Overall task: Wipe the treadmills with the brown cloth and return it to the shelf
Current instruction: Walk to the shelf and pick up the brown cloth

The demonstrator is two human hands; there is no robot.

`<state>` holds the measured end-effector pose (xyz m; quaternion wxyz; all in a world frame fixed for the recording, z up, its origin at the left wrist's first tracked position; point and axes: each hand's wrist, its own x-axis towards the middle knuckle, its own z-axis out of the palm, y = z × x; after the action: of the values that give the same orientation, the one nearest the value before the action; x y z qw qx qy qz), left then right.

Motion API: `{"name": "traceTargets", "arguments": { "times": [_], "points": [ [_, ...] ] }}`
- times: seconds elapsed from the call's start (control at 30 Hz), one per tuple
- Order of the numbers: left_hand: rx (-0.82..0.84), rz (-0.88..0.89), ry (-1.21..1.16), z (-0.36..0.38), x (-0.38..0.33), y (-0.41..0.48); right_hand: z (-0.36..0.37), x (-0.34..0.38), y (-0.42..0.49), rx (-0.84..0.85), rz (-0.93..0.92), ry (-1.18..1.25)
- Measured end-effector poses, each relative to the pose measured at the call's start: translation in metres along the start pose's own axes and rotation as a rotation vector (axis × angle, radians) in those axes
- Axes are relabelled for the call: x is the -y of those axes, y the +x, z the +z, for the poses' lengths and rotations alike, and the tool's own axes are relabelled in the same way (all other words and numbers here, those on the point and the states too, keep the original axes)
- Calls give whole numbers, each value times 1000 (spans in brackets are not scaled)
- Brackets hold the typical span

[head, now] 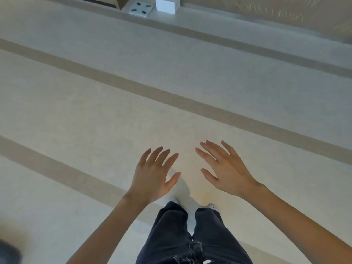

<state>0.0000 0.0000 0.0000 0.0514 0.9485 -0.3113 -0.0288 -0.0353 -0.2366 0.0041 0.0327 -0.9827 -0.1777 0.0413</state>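
I look straight down at a pale floor. My left hand (152,174) hangs in front of me with its fingers spread and straight, holding nothing. My right hand (224,168) is beside it, also spread and empty. Neither a brown cloth, a treadmill nor a shelf is in view.
The pale floor (114,103) carries long tan stripes running diagonally. My legs in dark trousers (190,235) and white shoes stand below the hands. At the far top, by the wall, lie a white bathroom scale (139,8) and a white box (167,4). A dark blurred shape (8,252) sits bottom left.
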Motion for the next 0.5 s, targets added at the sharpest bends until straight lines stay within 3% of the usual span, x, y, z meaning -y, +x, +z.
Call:
{"name": "traceTargets", "arguments": {
  "times": [0.27,0.5],
  "points": [
    [-218,38,-44,-19,48,17,-23,12,45,-192,6,38],
    [-235,16,-88,-20,81,62,-16,-10,99,-144,-63,56]
  ]
}}
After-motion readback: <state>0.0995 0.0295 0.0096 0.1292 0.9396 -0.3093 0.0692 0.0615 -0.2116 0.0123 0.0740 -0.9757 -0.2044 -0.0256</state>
